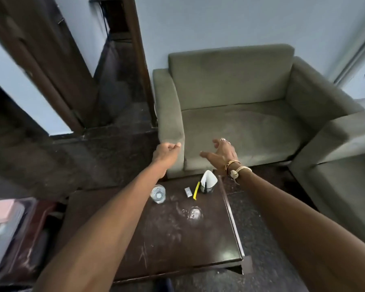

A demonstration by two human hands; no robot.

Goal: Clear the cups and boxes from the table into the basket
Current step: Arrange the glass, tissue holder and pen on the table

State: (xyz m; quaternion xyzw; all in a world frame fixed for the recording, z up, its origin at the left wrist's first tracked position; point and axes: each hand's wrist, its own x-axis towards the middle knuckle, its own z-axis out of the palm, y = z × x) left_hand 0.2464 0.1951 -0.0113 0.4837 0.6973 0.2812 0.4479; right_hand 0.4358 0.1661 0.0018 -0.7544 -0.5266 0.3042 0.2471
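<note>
A clear glass cup (158, 194) stands on the dark wooden table (167, 239) near its far left edge. Further right on the table lie a small white packet (188, 191), a yellow stick-like item (196, 190) and a white cone-shaped napkin holder (208, 183). My left hand (167, 151) is stretched out beyond the table's far edge with its fingers curled and nothing in it. My right hand (220, 152) reaches forward over the sofa's front, fingers spread and empty. A blurred basket (6, 232) with pale items sits low at the left.
A grey-green sofa (240, 114) stands right behind the table, and a second sofa (341, 165) is at the right. Dark stone floor (93, 161) surrounds the table. A dark wooden door frame (57, 66) rises at the back left.
</note>
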